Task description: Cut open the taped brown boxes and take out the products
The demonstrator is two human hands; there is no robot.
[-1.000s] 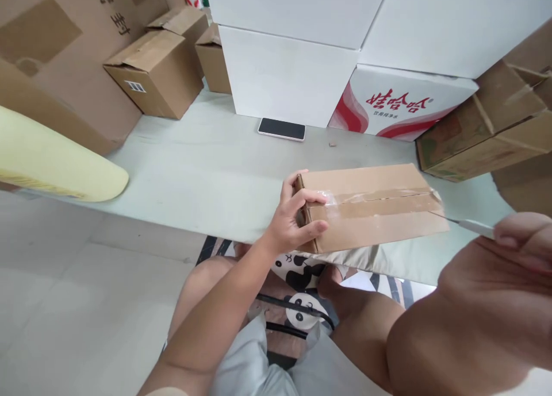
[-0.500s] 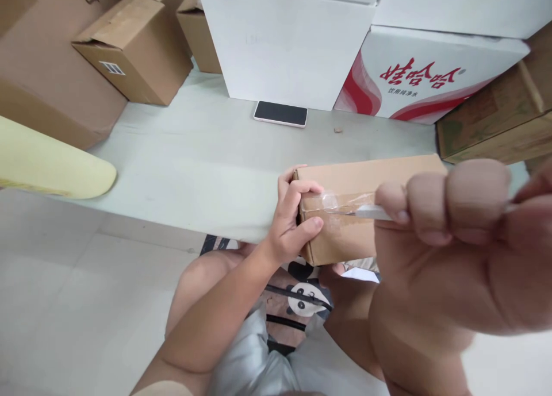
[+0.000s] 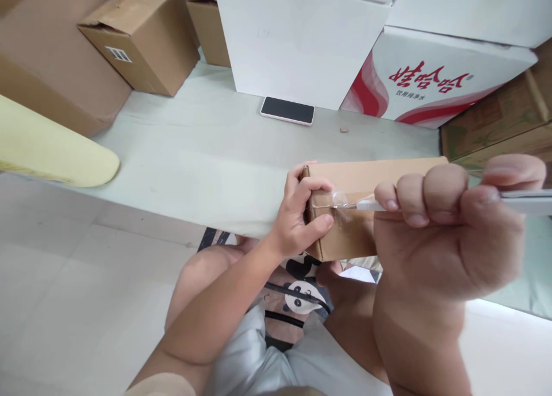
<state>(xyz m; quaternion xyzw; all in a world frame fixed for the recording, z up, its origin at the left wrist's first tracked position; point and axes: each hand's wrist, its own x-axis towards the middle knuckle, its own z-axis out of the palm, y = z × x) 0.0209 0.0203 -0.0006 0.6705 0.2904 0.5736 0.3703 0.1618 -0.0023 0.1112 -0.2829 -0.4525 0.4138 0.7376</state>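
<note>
A flat brown cardboard box (image 3: 366,175) sealed with clear tape lies at the near edge of the pale table (image 3: 207,154). My left hand (image 3: 299,212) grips the box's left end, fingers over the top and thumb on the front. My right hand (image 3: 448,229) is a fist close to the camera, closed on a knife (image 3: 524,202) with a pale handle. The blade tip rests on the taped seam near the left end. The fist hides much of the box's right half.
A phone (image 3: 287,110) lies screen-down at the back of the table. White boxes (image 3: 302,39), a red-and-white printed carton (image 3: 426,83) and brown cartons (image 3: 142,37) line the back and sides. A pale yellow pad (image 3: 52,152) juts in from the left.
My right hand came in from the far right with the knife and brought the blade onto the tape seam, reaching towards the left end. My left hand kept its hold on the box.
</note>
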